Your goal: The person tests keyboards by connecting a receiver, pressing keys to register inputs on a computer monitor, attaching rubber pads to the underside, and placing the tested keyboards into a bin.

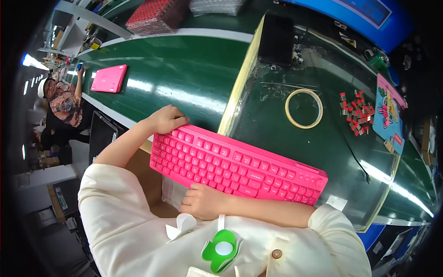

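Note:
A bright pink keyboard [235, 168] lies tilted in front of me, its keys facing up. It reaches from the table's near edge onto the clear-covered work area. My left hand [168, 119] is closed on its far left corner, with the fingertips partly hidden. Along the near long edge, my right hand [203, 201] is closed with its fingers curled against the frame, and that forearm runs in from the right across my body. Both hands hold the keyboard.
Another pink keyboard [109, 78] lies farther left on the green table [184, 64]. A tape roll [304, 108], red-and-silver small parts [357, 112], a black phone-like slab [276, 39] and a thin cable [355, 159] surround the work area. A co-worker [67, 104] is at far left.

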`<state>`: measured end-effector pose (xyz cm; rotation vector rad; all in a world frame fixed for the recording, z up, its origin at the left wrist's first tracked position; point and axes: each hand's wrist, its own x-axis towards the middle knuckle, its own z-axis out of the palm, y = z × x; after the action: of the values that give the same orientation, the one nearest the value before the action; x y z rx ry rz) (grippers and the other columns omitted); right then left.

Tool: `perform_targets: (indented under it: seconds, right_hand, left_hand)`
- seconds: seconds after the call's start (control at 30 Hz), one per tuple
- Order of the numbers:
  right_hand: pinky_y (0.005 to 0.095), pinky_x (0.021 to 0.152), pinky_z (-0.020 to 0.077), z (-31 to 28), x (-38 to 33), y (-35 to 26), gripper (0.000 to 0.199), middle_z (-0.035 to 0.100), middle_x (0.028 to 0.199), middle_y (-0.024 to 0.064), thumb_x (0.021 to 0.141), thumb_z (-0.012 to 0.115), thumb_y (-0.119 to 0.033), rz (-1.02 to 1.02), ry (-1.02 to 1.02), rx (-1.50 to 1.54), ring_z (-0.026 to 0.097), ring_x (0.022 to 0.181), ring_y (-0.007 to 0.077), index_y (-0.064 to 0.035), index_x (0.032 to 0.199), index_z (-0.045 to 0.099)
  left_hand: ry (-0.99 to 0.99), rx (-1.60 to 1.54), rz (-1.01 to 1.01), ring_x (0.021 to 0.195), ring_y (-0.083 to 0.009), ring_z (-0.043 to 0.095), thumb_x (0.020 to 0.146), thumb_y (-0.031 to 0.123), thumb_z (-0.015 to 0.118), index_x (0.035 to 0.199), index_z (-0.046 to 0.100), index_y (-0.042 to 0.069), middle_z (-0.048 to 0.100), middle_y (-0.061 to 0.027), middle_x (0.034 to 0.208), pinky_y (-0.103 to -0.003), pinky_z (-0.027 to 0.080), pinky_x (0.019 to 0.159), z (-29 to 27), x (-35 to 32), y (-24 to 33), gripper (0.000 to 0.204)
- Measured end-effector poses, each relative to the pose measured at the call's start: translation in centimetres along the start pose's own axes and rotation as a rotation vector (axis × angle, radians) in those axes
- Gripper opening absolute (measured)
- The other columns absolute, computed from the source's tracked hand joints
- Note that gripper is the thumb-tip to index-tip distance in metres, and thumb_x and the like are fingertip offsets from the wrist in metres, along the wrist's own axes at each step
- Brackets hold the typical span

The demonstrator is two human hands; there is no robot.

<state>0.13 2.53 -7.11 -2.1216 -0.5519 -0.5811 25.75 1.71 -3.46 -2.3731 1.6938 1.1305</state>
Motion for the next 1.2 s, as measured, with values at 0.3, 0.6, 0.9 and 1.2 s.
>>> perform_targets:
  seconds: [0.3,0.6,0.9,1.2]
  right_hand:
    - [0.028,0.07,0.0405,1.3,0.1,0.8,0.017,0.06,0.09,0.0006,0.073,0.056,-0.008,0.227,0.311,0.486,0.05,0.071,0.0173,-0.0132,0.088,0.06]
    - [0.0311,0.075,0.0401,0.4,0.0,-0.1,0.005,0.057,0.081,0.0025,0.076,0.052,-0.015,-0.134,-0.012,-0.209,0.051,0.072,0.0184,-0.0127,0.08,0.055]
    - [0.0329,0.077,0.0393,5.1,-1.2,-0.4,0.005,0.057,0.077,0.0045,0.076,0.051,-0.016,-0.011,-0.017,-0.452,0.05,0.073,0.021,-0.0126,0.076,0.055]
    - [0.0346,0.077,0.0377,6.2,-0.9,-0.1,0.006,0.057,0.079,0.0075,0.073,0.052,-0.016,0.049,0.146,-0.423,0.047,0.078,0.0234,-0.0119,0.075,0.055]
  left_hand:
    - [-0.111,-0.198,0.03,0.044,-0.0216,0.034,0.088,0.028,0.048,0.06,0.052,-0.007,0.041,-0.0089,0.049,-0.033,0.037,0.049,-0.5,1.4,-0.9,0.045]
    - [0.029,-0.095,-0.263,0.048,-0.0229,0.048,0.087,0.043,0.05,0.062,0.06,-0.005,0.055,-0.0109,0.054,-0.034,0.044,0.055,0.1,-0.1,0.6,0.055]
    - [0.064,0.149,-0.201,0.059,-0.0386,0.054,0.088,0.048,0.043,0.067,0.059,-0.008,0.059,-0.0226,0.063,-0.042,0.044,0.061,0.0,-0.4,0.8,0.062]
    - [-0.13,-0.192,-0.181,0.05,-0.0229,0.045,0.086,0.032,0.052,0.062,0.056,-0.009,0.051,-0.0143,0.054,-0.034,0.042,0.054,0.0,1.5,-1.0,0.048]
